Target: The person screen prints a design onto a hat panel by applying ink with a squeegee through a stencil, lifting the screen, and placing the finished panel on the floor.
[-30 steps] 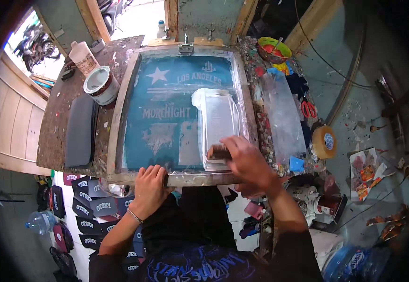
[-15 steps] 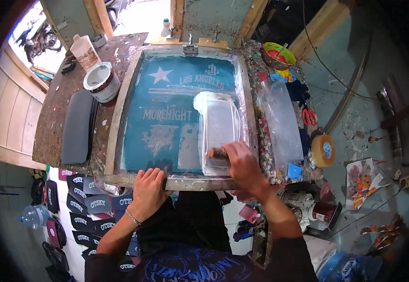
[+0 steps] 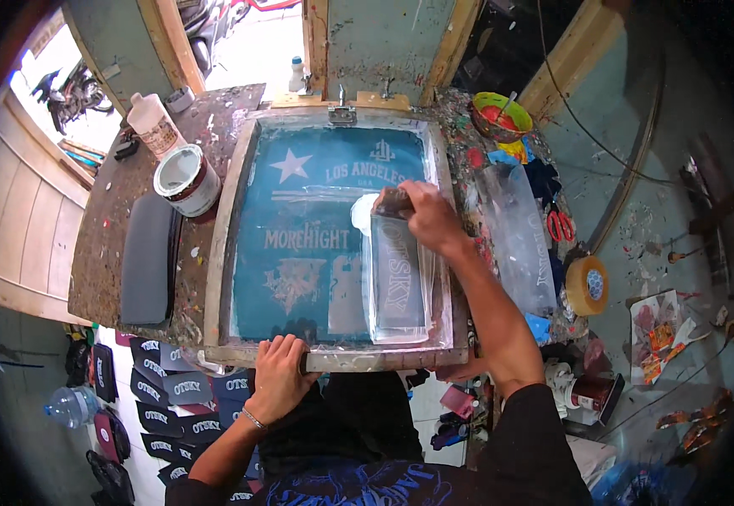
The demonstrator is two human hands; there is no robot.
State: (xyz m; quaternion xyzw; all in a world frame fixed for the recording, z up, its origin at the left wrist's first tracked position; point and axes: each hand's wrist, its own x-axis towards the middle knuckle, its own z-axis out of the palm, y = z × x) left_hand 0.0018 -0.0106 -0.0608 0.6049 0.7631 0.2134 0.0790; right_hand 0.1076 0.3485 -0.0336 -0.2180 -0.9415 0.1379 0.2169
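A screen-printing frame (image 3: 222, 244) with a wooden border and teal mesh (image 3: 291, 282) lies on the worktable. My left hand (image 3: 279, 375) grips its near edge, fingers curled over the wood. Toward the far right part of the mesh, my right hand (image 3: 434, 221) is closed on a squeegee (image 3: 392, 202) with a brown handle. White ink (image 3: 362, 216) is heaped beside the squeegee's left end. Between the squeegee and the near edge, a lettered stencil panel (image 3: 398, 274) shows, bordered by white ink streaks. The blade is hidden under the handle and hand.
Left of the frame lie a stack of dark grey pieces (image 3: 147, 261), an ink can (image 3: 186, 181) and a pale bottle (image 3: 154, 126). To the right are a clear plastic sheet (image 3: 514, 232), red-handled scissors (image 3: 560, 226), a tape roll (image 3: 587, 285) and a bowl of red ink (image 3: 502, 116).
My right hand has pushed the squeegee away from me, from the near part of the panel to its far end, baring the lettering. My left hand still holds the frame's near edge.
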